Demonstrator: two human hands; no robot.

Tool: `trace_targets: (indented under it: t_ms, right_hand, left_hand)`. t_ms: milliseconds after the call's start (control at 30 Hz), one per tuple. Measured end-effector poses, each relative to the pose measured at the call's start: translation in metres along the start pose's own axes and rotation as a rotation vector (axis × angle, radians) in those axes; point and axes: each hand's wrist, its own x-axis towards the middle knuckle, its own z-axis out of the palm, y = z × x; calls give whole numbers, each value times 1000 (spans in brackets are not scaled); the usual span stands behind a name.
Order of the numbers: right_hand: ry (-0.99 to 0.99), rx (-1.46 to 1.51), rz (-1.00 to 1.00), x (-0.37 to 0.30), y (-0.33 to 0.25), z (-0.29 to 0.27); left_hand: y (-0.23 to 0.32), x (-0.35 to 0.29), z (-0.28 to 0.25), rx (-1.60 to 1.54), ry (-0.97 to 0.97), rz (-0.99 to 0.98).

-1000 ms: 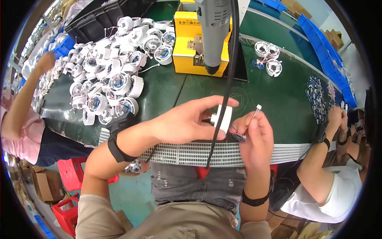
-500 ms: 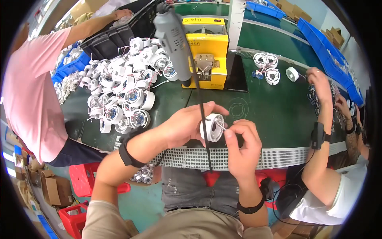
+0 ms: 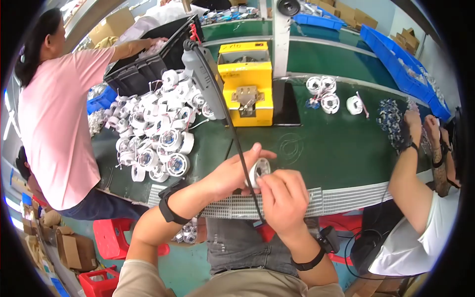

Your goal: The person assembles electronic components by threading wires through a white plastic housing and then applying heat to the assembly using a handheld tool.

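My left hand (image 3: pixel 228 177) is closed around a round white plastic housing (image 3: pixel 255 173), its thumb raised, above the table's front edge. The housing's open face is turned toward my right hand (image 3: pixel 286 199). The fingers of that hand are pinched at the opening; what they hold there is hidden. Just in front of my left hand, a black cable (image 3: pixel 228 116) hangs across the view, by a grey electric screwdriver (image 3: pixel 204 81). A big pile of similar white housings (image 3: pixel 157 126), some with blue circuit boards and wires, lies to the left.
A yellow machine (image 3: pixel 247 81) stands behind my hands. Several housings (image 3: pixel 330 103) sit right of it, with a single one (image 3: pixel 354 105) beside them. Co-workers are at both sides, one reaching into a black crate (image 3: pixel 143 69). Dark small parts (image 3: pixel 389 123) lie far right.
My right fingers have moved in against the housing's opening, from the thin strand they pinched in front of it. The right-hand co-worker's hand has left the single housing for the small parts.
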Motion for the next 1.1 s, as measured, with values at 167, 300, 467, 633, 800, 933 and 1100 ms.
trace_targets:
  t_ms: [167,300,467,633,800,933,1100]
  right_hand:
    - [-41,-48,-77,5,7,3]
    - [-104,-70,57,8,10,0]
    - [-123,51,287,13,11,-2]
    - [-77,335,341,17,22,-13]
    - [-182,800,658,21,23,-7]
    - [-352,748,541,28,27,-11]
    - [-392,813,701,31,29,-11]
  left_hand:
    - [9,6,-16,-67,-87,-222]
    - [5,12,-8,-50,-83,-282]
    - [2,12,-11,-270,-70,35]
    - [-6,14,-10,-214,-13,159]
    - [-9,12,-11,-168,16,307]
    - [-10,13,-11,-252,2,369]
    - [-9,11,-9,-285,-29,381]
